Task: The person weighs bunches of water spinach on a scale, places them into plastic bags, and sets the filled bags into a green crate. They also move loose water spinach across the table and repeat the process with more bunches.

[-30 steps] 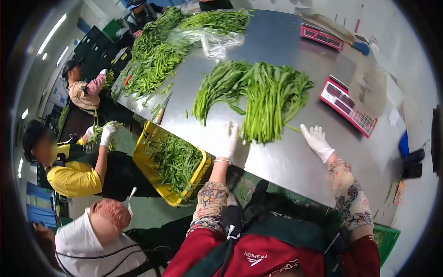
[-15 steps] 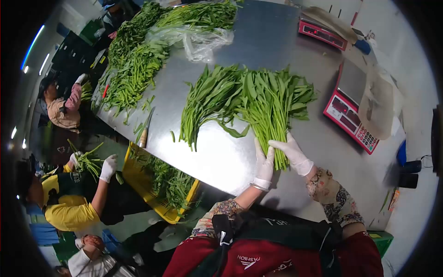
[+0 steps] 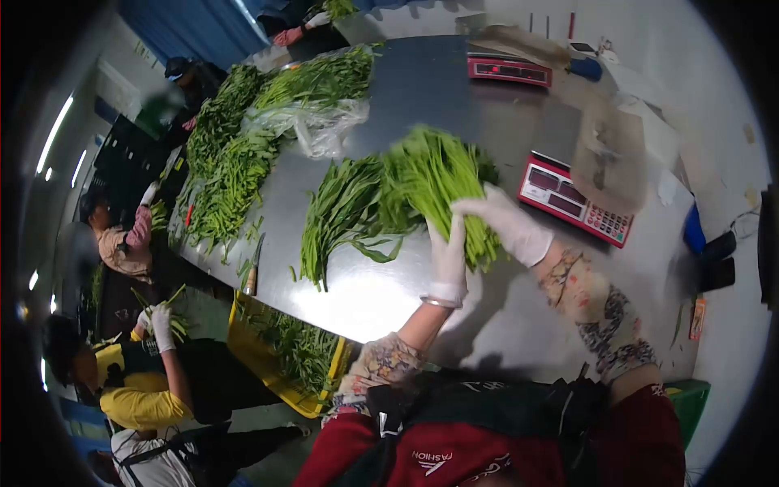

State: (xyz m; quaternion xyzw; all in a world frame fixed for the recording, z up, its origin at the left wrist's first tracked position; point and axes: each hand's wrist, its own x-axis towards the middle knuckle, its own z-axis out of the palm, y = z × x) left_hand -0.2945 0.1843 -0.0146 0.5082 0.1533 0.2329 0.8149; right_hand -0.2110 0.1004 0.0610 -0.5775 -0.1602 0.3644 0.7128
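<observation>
A thick bunch of water spinach [image 3: 434,174], leafy ends pointing away from me, is gripped by its stems between my two hands. It appears raised off the metal table [image 3: 369,312]. My left hand [image 3: 448,264], in a white glove, is closed against the near left side of the stems, fingers partly behind them. From the right, my gloved right hand [image 3: 510,226] wraps over the stems. A second, smaller bunch of water spinach [image 3: 333,215] lies on the table just left of the held one.
A red scale [image 3: 572,191] stands right of my hands, another scale [image 3: 510,71] farther back. Heaped greens [image 3: 235,174] and clear plastic [image 3: 316,126] cover the table's left. A knife [image 3: 253,272] lies by the edge, above a yellow crate [image 3: 284,394]. Co-workers stand along the left.
Both hands have lifted the bunch of water spinach from the table and tilted it, leaves swinging left. My view has shifted, so the scales and heap appear displaced.
</observation>
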